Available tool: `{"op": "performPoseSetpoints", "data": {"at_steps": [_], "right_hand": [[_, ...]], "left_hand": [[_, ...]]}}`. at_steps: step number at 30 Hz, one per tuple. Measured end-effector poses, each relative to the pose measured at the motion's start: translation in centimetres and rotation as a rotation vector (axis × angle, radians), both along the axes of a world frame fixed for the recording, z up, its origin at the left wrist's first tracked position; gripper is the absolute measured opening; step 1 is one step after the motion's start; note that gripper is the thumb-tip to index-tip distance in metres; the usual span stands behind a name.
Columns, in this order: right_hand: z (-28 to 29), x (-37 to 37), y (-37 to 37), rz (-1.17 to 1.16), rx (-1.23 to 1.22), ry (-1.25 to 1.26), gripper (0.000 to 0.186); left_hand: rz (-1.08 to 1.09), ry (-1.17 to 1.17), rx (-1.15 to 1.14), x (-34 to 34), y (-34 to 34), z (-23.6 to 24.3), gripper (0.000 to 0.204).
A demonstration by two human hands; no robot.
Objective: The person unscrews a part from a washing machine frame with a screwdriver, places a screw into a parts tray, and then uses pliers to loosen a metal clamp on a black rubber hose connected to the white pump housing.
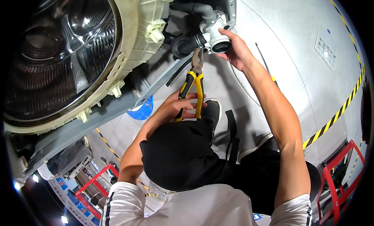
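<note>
My left hand (177, 107) is closed around yellow-and-black pliers (199, 89). The jaws point up and meet the clamp area where a black rubber hose (182, 46) joins a white drain pump housing (212, 31); whether they grip the clamp is hard to tell. With thumb on top and fingers beneath, my right hand (238, 52) holds the housing by its right side, near its dark round opening. A grey hose (202, 9) enters the housing from above. At the left stands the opened washing machine, with its metal drum (74, 70) and cream tub rim (132, 39) exposed.
The machine's grey frame edge (156, 85) runs diagonally beside my left arm. On the floor right of my right forearm lies a screwdriver (265, 64). A black strap (231, 126) hangs near my shoes. Yellow-black floor tape (335, 115) and a red metal frame (331, 183) are farther right.
</note>
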State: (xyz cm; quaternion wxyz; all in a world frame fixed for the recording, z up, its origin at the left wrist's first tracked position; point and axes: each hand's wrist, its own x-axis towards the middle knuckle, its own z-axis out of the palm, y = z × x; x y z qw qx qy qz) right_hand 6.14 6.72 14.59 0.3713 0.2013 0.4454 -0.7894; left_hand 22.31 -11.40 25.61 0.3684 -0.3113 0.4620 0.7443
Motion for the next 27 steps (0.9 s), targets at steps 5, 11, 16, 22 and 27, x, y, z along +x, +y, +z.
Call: {"op": "performPoseSetpoints", "data": {"at_steps": [5, 11, 16, 22, 27], "right_hand": [[0.0, -0.2, 0.2, 0.004, -0.010, -0.002, 0.045], [0.0, 0.0, -0.1, -0.021, -0.013, 0.005, 0.043], [0.0, -0.1, 0.1, -0.014, -0.024, 0.000, 0.042], [-0.3, -0.1, -0.2, -0.013, -0.001, -0.013, 0.042], [-0.1, -0.2, -0.1, -0.040, -0.006, -0.024, 0.041]], "left_hand": [[-0.080, -0.023, -0.071, -1.5, -0.3, 0.9, 0.075], [-0.125, -0.090, -0.079, -2.0, -0.9, 1.6, 0.076], [-0.090, -0.119, -0.062, -2.5, -0.5, 1.3, 0.074], [-0.084, -0.144, -0.071, -3.1, -0.2, 1.6, 0.070], [-0.025, -0.203, -0.022, -3.5, -0.1, 1.5, 0.056]]}}
